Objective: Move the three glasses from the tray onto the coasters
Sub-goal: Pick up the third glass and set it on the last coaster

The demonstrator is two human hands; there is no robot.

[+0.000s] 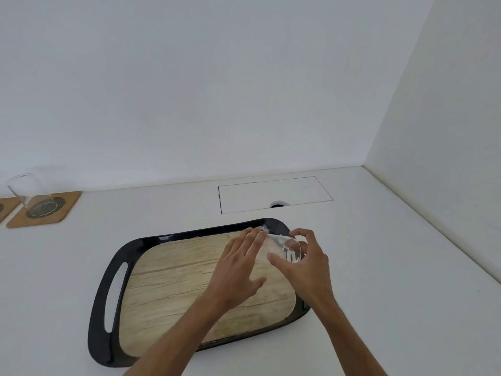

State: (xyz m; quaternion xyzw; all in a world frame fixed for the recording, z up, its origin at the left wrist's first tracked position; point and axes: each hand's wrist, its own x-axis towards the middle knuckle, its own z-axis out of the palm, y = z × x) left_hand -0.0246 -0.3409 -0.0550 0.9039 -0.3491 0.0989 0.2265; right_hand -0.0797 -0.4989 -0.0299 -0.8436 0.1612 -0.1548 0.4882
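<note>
You're gripping a tilted glass (284,246) with both hands (left hand (238,263), right hand (303,263)) at the tray's (108,289) far right corner; one glass (29,195) is sitting on a coaster (65,206) at the counter's far left.

I can barely make out the clear glass (284,246) between my hands, its far end hidden behind my left hand (240,263); a second coaster (5,208) is cut off at the left edge; both my forearms run out the bottom.
</note>
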